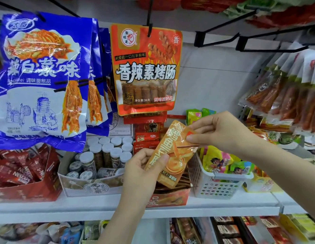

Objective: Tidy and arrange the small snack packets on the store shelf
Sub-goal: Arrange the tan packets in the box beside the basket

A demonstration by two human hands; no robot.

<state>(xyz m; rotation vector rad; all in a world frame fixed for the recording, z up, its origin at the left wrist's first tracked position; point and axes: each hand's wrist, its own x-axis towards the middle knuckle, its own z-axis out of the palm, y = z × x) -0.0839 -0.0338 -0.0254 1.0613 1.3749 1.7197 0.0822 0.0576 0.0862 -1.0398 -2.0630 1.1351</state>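
Two hands pinch one orange packet (172,152), tilted, held in front of the shelf (82,206). Left hand (144,166) grips its lower left edge, thumb on the front, other fingers behind. Right hand (222,131) pinches the upper right corner between thumb and curled fingers. Packet hangs just above an orange display box (169,198) that holds more of the same flat packets; whether it touches them, cannot tell.

Right of the box, touching or nearly so: white perforated basket (222,185) with yellow and green cartoon packets (223,162). Left of the box: pale carton (86,185) of small white-capped jars (107,152), some upright, some lying down. Further left, red box of Nescafe sachets (17,173).

Behind the held packet, a stack of small red packs (148,134). Above that, red sausage snack bag (146,69) hangs from a black hook (150,20). Left of it, blue bags (42,80) hang in a row, front one large in view. Far right, clear bags of orange-red sticks (290,95) hang tilted. Two black hooks (241,34) at upper right. Lower shelf below shows mixed packets (227,229), blurred.
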